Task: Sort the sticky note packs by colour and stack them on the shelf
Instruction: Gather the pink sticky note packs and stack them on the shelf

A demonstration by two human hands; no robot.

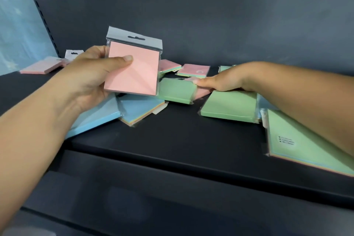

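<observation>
The left hand (86, 78) had a pink pack (134, 71) pinched up off the shelf (172, 136), thumb across the front and fingers curled behind, clear hang tab at the top. The right hand (224, 82) was reaching low in the middle of the pile, thumb touching a small pink pack (202, 92) wedged between two green packs (177, 90) (229, 105); fingers were hidden underneath, so I couldn't tell if it was gripping or not. Blue packs (99, 117) (139, 107) sat under the left hand, one with mixed colours along its edge. A bigger green pack (298, 140) lay at the right under the forearm. Far left, a pink stack (44, 67) was already sitting apart, and a couple of mixed-colour packs (193, 71) lay near the back.
</observation>
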